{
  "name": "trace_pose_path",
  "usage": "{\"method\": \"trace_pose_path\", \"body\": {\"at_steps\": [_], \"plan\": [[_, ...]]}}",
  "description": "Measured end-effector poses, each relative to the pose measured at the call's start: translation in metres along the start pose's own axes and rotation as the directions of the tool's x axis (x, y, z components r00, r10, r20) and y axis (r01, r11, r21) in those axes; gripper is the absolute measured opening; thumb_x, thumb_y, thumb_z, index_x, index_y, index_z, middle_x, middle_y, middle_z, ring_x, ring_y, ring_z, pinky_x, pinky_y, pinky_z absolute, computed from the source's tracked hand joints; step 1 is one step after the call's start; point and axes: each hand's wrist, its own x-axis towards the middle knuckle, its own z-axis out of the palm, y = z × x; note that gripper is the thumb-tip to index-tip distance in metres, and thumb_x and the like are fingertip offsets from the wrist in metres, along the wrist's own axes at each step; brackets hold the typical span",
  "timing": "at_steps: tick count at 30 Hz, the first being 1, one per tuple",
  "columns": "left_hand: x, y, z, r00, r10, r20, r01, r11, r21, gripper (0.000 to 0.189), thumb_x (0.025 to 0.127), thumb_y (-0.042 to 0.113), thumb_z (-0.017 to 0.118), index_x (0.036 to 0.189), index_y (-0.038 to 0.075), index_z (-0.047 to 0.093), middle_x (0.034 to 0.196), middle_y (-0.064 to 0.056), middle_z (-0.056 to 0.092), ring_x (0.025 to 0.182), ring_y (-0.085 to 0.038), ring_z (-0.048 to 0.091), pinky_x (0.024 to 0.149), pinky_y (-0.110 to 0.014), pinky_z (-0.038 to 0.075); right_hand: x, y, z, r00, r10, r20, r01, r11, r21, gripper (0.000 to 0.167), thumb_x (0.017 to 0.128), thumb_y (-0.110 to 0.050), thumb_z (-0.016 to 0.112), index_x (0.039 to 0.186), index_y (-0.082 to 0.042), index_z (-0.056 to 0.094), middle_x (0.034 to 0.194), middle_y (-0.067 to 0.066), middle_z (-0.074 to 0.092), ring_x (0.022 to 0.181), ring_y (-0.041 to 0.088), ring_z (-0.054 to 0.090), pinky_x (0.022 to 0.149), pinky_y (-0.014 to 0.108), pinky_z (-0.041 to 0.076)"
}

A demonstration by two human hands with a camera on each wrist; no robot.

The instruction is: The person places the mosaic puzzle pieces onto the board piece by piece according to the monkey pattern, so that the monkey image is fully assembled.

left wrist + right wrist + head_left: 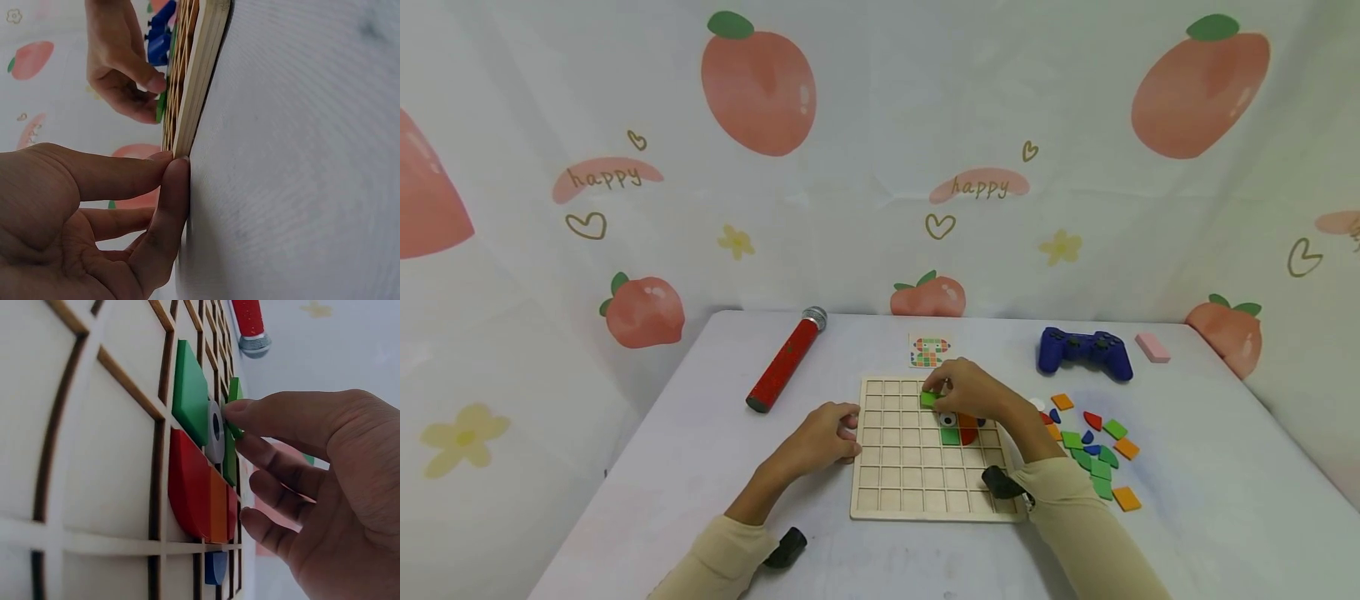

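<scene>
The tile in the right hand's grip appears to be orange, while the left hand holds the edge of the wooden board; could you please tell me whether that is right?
Not quite: the tile in the grip of the right hand is green, not orange, as the right wrist view shows. The left hand does hold the edge of the wooden board.

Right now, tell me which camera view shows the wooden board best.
The head view: it looks down on the wooden board, nearly whole, with the right hand covering part. The left wrist view shows it edge-on and cut off, touched by the left hand; the right wrist view shows only a close section of its squares.
</scene>
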Motion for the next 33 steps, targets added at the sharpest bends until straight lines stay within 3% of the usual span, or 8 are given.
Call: {"method": "trace_pose_path", "body": {"at_steps": [9, 19, 26, 33], "plan": [[0.002, -0.004, -0.001, 1.0, 0.028, 0.004, -0.028, 1.0, -0.002, 0.058, 0.086, -0.006, 0.076, 0.141, -0.013, 0.058, 0.11, -0.011, 0.061, 0.093, -0.018, 0.063, 0.071, -0.027, 0.061, 0.002, -0.001, 0.001, 1.0, 0.013, 0.008, -0.013, 1.0, 0.006, 0.024, 0.089, -0.009, 0.08, 0.112, -0.007, 0.082, 0.11, 0.005, 0.071, 0.102, 0.022, 0.06, 0.089, 0.041, 0.056], [0.002, -0.004, 0.0, 1.0, 0.015, 0.003, -0.015, 1.0, 0.0, 0.058, 0.087, -0.006, 0.077, 0.141, -0.012, 0.058, 0.11, -0.01, 0.061, 0.092, -0.018, 0.063, 0.071, -0.027, 0.062, -0.002, -0.001, -0.001, 0.999, 0.026, 0.022, -0.026, 0.999, 0.029, 0.025, 0.09, -0.014, 0.081, 0.115, -0.011, 0.081, 0.115, 0.003, 0.072, 0.104, 0.022, 0.061, 0.091, 0.041, 0.057], [0.002, -0.005, 0.0, 1.0, 0.019, 0.005, -0.019, 1.0, 0.007, 0.058, 0.087, -0.005, 0.076, 0.142, -0.011, 0.058, 0.111, -0.01, 0.061, 0.092, -0.018, 0.062, 0.071, -0.027, 0.061, -0.017, 0.009, -0.012, 1.0, 0.02, -0.001, -0.02, 0.997, 0.077, 0.034, 0.092, -0.021, 0.08, 0.125, -0.011, 0.077, 0.117, 0.002, 0.073, 0.11, 0.024, 0.063, 0.091, 0.043, 0.057], [0.002, -0.004, 0.0, 1.0, 0.025, 0.002, -0.025, 1.0, -0.007, 0.058, 0.086, -0.006, 0.077, 0.141, -0.013, 0.058, 0.11, -0.011, 0.061, 0.093, -0.018, 0.063, 0.072, -0.028, 0.062, -0.039, 0.021, -0.027, 0.999, 0.024, -0.037, -0.021, 0.997, 0.076, 0.035, 0.094, -0.019, 0.076, 0.127, -0.006, 0.074, 0.109, 0.006, 0.073, 0.099, 0.022, 0.062, 0.08, 0.037, 0.053]]}}
